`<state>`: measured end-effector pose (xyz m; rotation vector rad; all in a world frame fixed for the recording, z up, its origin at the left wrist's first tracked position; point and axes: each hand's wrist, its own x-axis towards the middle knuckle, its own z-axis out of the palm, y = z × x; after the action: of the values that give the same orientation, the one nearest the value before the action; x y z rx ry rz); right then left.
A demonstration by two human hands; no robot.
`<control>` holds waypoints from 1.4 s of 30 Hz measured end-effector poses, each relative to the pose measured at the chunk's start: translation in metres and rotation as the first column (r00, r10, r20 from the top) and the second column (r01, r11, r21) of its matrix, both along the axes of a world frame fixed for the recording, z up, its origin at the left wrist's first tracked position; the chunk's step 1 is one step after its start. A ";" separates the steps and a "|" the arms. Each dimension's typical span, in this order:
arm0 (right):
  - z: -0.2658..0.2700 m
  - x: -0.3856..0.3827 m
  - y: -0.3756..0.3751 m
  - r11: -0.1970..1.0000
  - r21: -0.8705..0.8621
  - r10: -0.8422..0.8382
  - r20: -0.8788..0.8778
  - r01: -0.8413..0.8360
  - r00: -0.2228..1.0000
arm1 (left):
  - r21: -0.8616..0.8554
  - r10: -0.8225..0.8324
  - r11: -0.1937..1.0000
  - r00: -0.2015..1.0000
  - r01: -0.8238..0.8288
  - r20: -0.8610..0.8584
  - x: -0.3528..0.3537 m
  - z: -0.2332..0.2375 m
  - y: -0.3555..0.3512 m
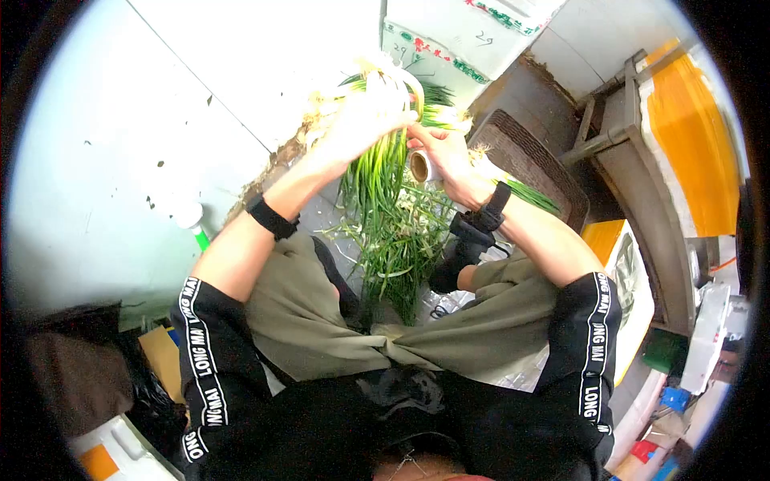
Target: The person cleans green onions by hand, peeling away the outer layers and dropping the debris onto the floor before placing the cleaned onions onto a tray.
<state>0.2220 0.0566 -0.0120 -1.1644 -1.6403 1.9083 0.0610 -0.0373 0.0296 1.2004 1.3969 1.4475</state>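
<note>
While the scallion bunch (387, 216) hangs over the lap with its long axis running 12 to 6, roots at 12, the left hand (361, 120) is clamped round the root end. The tape roll (419, 167) touches the bunch at its 3 o'clock, pinched in the right hand (449, 156).

We see the grey floor (323, 213) strewn with green onion trimmings (349, 232); a dark woven mat (533, 156) lies far right.

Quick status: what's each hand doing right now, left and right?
Left hand: closed around the bunch of green onions.
Right hand: closed on a roll of tape, beside the bunch.
</note>
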 end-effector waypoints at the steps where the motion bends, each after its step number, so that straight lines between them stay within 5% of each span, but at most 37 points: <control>1: -0.001 -0.001 0.003 0.998 0.015 -0.058 0.008 0.058 0.998 | 0.003 -0.011 1.000 1.000 0.011 -0.012 0.004 0.002 0.000; 7: -0.006 -0.002 0.016 0.987 0.105 -0.125 0.009 0.123 0.992 | -0.092 0.059 0.994 0.996 -0.065 -0.065 0.005 0.006 0.006; 11: -0.012 0.005 0.020 0.997 0.031 -0.074 0.023 0.073 0.997 | -0.073 0.090 0.993 0.996 -0.092 -0.025 -0.006 0.011 0.004; 15: -0.030 0.019 0.037 0.985 0.162 0.042 0.139 -0.065 0.989 | -0.085 0.165 0.983 0.985 -0.161 0.044 -0.014 0.021 0.000; 18: -0.040 0.034 0.048 0.637 0.599 0.172 0.503 -0.485 0.847 | -0.015 0.215 0.977 0.973 -0.214 0.090 -0.016 0.025 -0.005; 19: -0.044 0.040 0.050 0.639 0.597 0.173 0.502 -0.484 0.848 | -0.018 0.215 0.977 0.973 -0.214 0.089 -0.018 0.024 -0.005; 21: -0.051 0.052 0.052 0.174 0.610 0.094 0.771 -0.773 0.630 | -0.043 0.211 0.977 0.972 -0.207 0.104 -0.022 0.021 -0.006; 22: -0.059 0.056 0.056 0.104 0.472 0.086 0.873 -0.876 0.480 | -0.049 0.206 0.978 0.974 -0.202 0.098 -0.024 0.019 -0.007; 24: -0.063 0.058 0.054 0.104 0.438 0.096 0.889 -0.893 0.447 | -0.086 0.130 0.990 0.968 -0.114 0.213 -0.026 0.017 -0.008; 31: -0.087 0.057 0.047 0.143 0.330 0.210 0.911 -0.933 0.354 | -0.112 0.107 0.989 0.990 -0.097 0.087 -0.021 0.018 -0.007; 35: -0.098 0.052 0.047 0.118 0.135 0.330 0.929 -0.984 0.167 | -0.149 0.077 0.986 0.996 -0.070 0.041 -0.018 0.020 -0.010; 39: -0.065 0.038 0.035 0.056 0.341 0.291 0.893 -0.938 0.342 | -0.137 0.077 0.988 0.997 -0.075 0.008 -0.013 0.022 -0.014; 41: -0.048 0.026 0.027 0.389 0.552 0.346 0.655 -0.738 0.672 | -0.132 0.073 0.989 0.997 -0.070 0.014 -0.014 0.020 -0.015; 42: -0.043 0.021 0.025 0.386 0.551 0.350 0.655 -0.740 0.670 | -0.125 0.066 0.990 0.998 -0.064 0.017 -0.014 0.020 -0.015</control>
<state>0.2432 0.0813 -0.0551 -0.6534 -3.0256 0.8284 0.0465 -0.0521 0.0491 1.0675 1.5010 1.3916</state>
